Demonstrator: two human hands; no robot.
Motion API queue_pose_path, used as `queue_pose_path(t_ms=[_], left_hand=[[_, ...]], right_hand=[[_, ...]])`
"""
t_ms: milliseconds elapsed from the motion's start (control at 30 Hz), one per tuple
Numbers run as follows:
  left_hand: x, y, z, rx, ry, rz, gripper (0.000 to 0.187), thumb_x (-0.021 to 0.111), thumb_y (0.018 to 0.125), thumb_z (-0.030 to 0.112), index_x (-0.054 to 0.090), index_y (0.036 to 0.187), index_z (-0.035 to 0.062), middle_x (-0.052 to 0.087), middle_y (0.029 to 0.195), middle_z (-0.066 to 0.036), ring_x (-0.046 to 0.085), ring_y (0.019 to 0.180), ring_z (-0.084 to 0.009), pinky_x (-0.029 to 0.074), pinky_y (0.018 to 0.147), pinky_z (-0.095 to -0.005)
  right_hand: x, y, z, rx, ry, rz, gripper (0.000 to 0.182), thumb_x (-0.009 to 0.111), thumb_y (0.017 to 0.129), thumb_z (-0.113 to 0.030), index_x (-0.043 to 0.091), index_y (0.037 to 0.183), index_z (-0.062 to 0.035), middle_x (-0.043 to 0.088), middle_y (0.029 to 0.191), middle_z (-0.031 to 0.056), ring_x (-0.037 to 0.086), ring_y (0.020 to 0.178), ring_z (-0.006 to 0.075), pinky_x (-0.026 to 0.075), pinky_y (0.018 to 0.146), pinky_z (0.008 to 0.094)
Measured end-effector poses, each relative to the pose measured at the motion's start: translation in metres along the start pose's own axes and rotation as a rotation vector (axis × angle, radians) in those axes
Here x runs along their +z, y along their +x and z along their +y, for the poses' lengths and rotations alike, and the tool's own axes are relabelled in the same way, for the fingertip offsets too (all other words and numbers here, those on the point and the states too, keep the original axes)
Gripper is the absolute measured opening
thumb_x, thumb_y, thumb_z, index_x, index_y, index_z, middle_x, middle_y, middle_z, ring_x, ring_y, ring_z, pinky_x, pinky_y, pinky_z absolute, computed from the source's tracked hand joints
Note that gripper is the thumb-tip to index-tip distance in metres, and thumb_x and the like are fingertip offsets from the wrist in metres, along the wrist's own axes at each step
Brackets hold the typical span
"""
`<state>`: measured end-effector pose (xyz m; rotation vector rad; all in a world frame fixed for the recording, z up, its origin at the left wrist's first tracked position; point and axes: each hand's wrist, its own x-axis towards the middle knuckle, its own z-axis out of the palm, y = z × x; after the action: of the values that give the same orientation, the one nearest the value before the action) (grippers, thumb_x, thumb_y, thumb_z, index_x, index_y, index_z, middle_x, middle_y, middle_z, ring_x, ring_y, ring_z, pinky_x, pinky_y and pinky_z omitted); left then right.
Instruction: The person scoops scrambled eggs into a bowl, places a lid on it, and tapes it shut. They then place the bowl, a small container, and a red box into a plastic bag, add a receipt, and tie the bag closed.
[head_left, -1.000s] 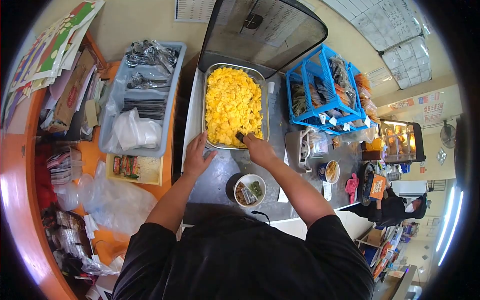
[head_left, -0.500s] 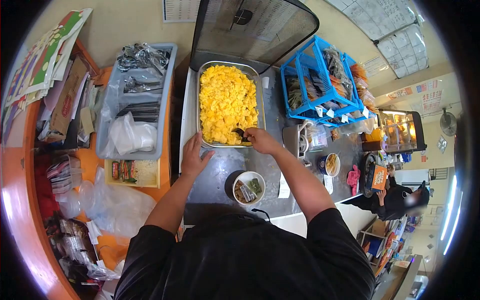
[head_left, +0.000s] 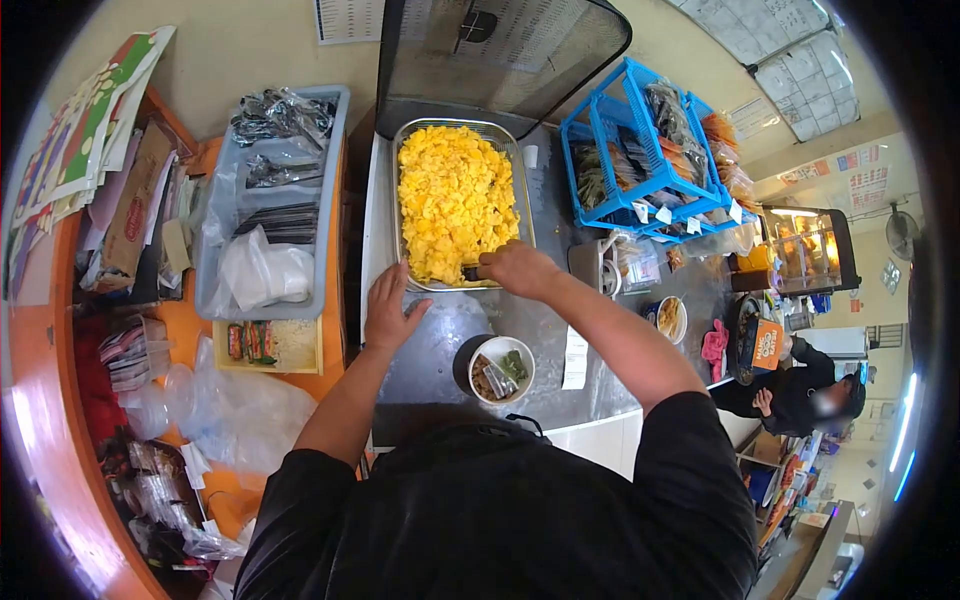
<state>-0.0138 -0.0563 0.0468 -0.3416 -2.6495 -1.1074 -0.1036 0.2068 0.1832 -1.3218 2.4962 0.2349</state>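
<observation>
Right hand [head_left: 513, 268] clamped on dark utensil [head_left: 470, 272], its end at near edge of yellow scrambled food [head_left: 455, 200] in metal tray [head_left: 531, 222]. Left hand [head_left: 393, 312] unclenched, thumb apart, by tray's near-left corner. Tray rests on tabletop [head_left: 455, 318]; round bowl [head_left: 462, 363] stands nearer, white slip [head_left: 575, 358] beside.

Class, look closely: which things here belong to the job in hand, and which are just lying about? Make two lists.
Part of the job:
dark utensil, in the right hand
metal tray, with the left hand at its corner
yellow food in the tray
near bowl, probably

Apparently just lying about:
blue baskets
grey bin
pink cloth
white paper slip
</observation>
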Motion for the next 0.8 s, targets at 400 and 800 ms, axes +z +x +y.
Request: queue_pose_path(t_ms=[400,800], left_hand=[[-0.001,0.0,0.003,0.003,0.026,-0.039,0.087,0.075,0.088,0.04,0.034,0.156,0.0056,0.05,0.144,-0.019,0.045,0.134,-0.0391,0.035,0.113,-0.0485],[0.003,-0.001,0.001,-0.018,0.014,-0.042,0.088,0.076,0.087,0.041,0.034,0.156,0.0061,0.049,0.145,-0.02,0.045,0.135,-0.0392,0.035,0.114,-0.048]], right_hand=[[0.032,-0.013,0.05,0.331,0.508,0.059,0.023,0.064,0.086,-0.005,0.07,0.108,-0.009,0.072,0.103,0.0103,0.069,0.098,0.0332,0.053,0.084,0.0445],[0.061,-0.017,0.042,0.776,1.438,0.257,0.012,0.056,0.097,-0.008,0.064,0.104,-0.0025,0.063,0.084,0.0052,0.057,0.073,0.0155,0.044,0.067,0.031]])
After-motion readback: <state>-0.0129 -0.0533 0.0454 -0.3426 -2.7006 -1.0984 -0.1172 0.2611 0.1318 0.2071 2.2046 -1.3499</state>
